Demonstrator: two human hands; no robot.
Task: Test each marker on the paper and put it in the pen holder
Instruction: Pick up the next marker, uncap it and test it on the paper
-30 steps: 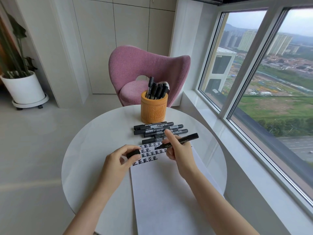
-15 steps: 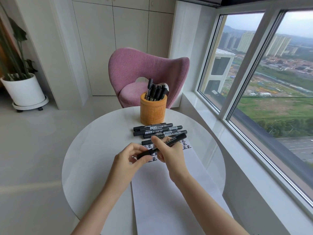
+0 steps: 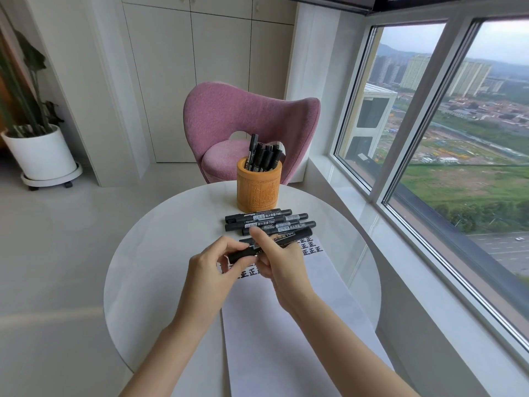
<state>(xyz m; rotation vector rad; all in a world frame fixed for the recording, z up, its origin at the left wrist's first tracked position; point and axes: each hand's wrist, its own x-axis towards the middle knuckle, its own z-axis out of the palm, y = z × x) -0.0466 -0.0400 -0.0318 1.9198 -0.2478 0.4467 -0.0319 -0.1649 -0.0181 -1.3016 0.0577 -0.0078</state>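
One marker (image 3: 300, 235) | left hand (image 3: 211, 270) pinches near end | right hand (image 3: 283, 267) pinches barrel (its middle hidden)

The loose markers (image 3: 266, 220) carry white labels reading "超大容量700"; rows of "正" stand at the far edge of the paper (image 3: 286, 325).

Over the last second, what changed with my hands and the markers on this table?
The left hand moved rightward to meet the right hand, apparently capping the black felt marker, which the fingers of both now pinch above the white paper sheet. The row of loose black markers and the orange carved pen holder stayed put.
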